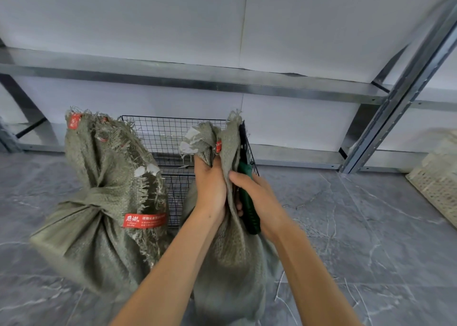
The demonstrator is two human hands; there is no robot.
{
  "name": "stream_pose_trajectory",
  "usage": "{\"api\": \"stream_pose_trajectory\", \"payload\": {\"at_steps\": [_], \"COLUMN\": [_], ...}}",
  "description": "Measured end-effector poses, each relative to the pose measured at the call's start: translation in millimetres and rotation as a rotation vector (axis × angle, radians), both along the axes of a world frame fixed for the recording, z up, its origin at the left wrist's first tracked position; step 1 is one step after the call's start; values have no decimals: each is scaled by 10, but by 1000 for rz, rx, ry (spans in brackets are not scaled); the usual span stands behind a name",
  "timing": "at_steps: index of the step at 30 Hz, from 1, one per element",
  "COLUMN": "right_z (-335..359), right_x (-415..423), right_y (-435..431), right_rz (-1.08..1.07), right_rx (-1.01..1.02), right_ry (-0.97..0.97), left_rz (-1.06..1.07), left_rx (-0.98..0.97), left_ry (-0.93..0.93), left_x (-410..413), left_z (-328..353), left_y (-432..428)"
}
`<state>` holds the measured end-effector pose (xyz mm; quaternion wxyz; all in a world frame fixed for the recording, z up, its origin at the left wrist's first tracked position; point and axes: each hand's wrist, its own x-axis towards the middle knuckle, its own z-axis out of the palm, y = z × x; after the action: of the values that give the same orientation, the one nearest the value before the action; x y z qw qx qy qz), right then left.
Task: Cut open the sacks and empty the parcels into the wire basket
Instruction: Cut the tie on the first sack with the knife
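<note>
Two grey-green woven sacks stand on the floor in front of a black wire basket (160,137). The left sack (99,202) is tied at its neck and carries a red label. My left hand (210,187) grips the bunched neck of the right sack (235,259), holding its frayed top upright. My right hand (257,197) holds a green-handled utility knife (249,216) pressed against the right side of that sack's neck, blade end pointing up. The basket's inside looks empty where visible; sacks hide most of it.
A grey metal shelf frame (395,108) runs along the white wall behind the basket, with an upright post at the right. A pale woven crate (437,179) sits on the floor at far right. The floor is grey marbled tile.
</note>
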<state>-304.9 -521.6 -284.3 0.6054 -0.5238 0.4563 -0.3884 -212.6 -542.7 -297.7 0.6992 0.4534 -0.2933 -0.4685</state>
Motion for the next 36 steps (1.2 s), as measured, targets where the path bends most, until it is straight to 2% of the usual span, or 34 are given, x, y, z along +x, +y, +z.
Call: {"api": "stream_pose_trajectory", "payload": {"at_steps": [6,9,11,14,15,18,22,24,27,29,32,36], "right_z": [32,-3,-15,-21,-24,-27,-44,-30,34,77,55,-166], "right_x": [-145,-126,-102,-118,-138,-211,-226,-260,-407,-528,-722,-1013], "right_y": [-50,-78,-88,-111,-125,-156,-203,-232,-272,-290,-299,-257], "right_rz": [146,58,-27,-154,-187,-224,-226,-183,-32,-13,-109,-293], "right_rx": [-2,-19,-47,-106,-116,-117,-77,-36,-27,-78,-162,-125], "right_ry": [98,98,85,70,60,62,47,43,193,242,234,110], "left_rz": [-113,-147,-270,-489,-544,-604,-754,-690,-518,-399,-288,-260], "left_rx": [124,232,280,295,293,325,123,56,-7,3,21,21], "left_ry": [-57,-60,-82,-21,-131,-704,-758,-796,-888,-950,-1083,-1201], "left_x": [-8,-45,-72,-57,-36,116,200,143,43,13,-46,-79], "left_z": [89,153,177,246,265,235,118,-5,-105,-158,-146,-132], "left_y": [-95,-141,-109,-57,-61,-53,130,53,27,35,17,7]}}
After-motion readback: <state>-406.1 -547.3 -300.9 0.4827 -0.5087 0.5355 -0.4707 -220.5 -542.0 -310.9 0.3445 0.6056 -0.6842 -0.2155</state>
